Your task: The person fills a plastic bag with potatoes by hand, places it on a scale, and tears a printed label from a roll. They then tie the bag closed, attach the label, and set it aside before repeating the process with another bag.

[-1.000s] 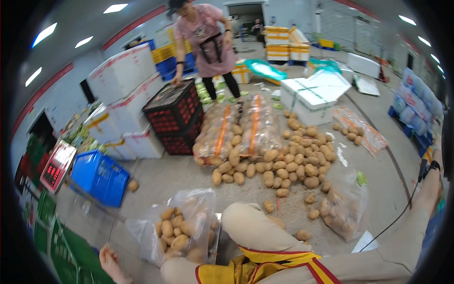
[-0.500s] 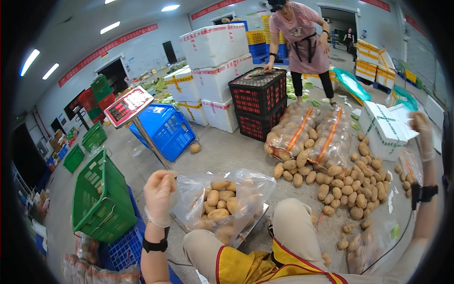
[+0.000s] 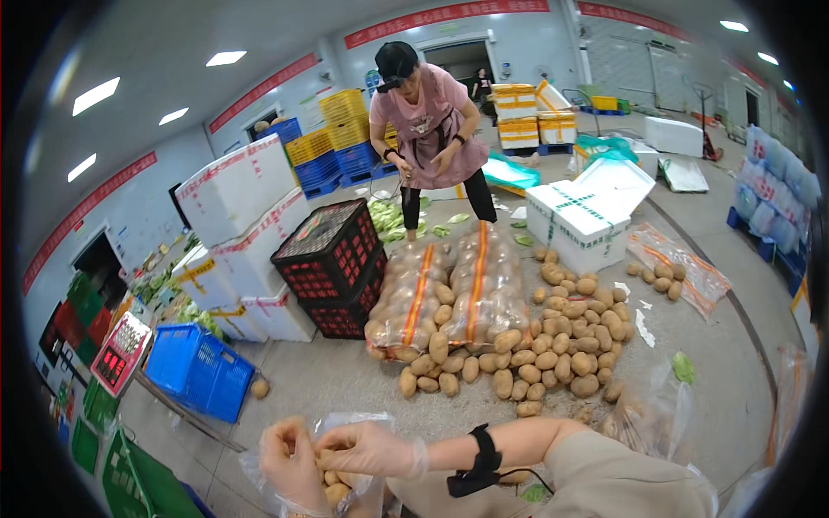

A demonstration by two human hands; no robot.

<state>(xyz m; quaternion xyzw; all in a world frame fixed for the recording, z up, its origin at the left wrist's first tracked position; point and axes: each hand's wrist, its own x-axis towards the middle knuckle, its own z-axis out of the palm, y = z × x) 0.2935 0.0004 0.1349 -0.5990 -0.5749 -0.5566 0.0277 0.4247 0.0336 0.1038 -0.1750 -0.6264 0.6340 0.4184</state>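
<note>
My left hand point(image 3: 294, 464) and my right hand point(image 3: 370, 449), both in thin clear gloves, meet at the lower left. They are just above a clear plastic bag point(image 3: 380, 421) of potatoes point(image 3: 337, 492). The fingers of each are pinched closed, almost touching; whatever lies between them is too small to make out. The bag's plastic shows behind and beside the hands, and they cover much of its mouth. A black strap point(image 3: 485, 457) with a cable circles my right forearm.
Loose potatoes point(image 3: 561, 354) are heaped ahead, against two full clear sacks point(image 3: 477, 289) with orange stripes. Black crates point(image 3: 324, 250), white foam boxes point(image 3: 580, 226), a blue crate point(image 3: 199, 369) and a red scale display point(image 3: 121, 352) stand around. A person point(image 3: 427, 129) in pink stands beyond the sacks.
My right hand has come from far right to meet my left hand over the bag. The view has turned right. The person in pink no longer touches the black crate and has both hands before the body.
</note>
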